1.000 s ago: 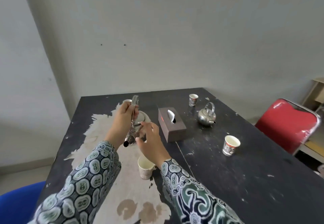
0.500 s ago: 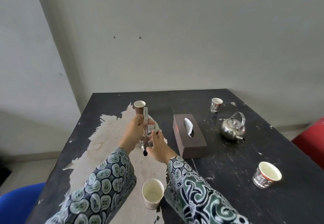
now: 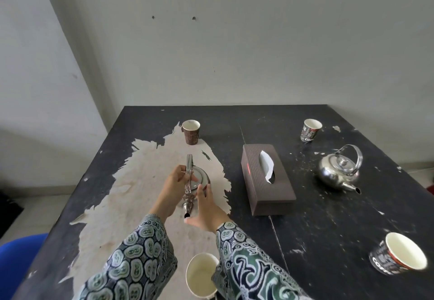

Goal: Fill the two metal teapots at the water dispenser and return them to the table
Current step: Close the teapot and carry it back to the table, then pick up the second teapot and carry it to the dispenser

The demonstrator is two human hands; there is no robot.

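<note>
Scuffed black table [image 3: 305, 205]; left hand [image 3: 175, 187] grips shiny steel teapot [image 3: 196, 182] handle, right hand [image 3: 206, 208] open against body.

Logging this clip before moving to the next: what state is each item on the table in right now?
Near teapot: handle up, gripped by left hand; right hand against its side.
Far teapot: upright, lid on, untouched.
Tissue box: tissue sticking out.
Brown cup: upright.
Far-right cup: upright.
Near-right cup: upright, looks empty.
Nearest cup: upright.
</note>
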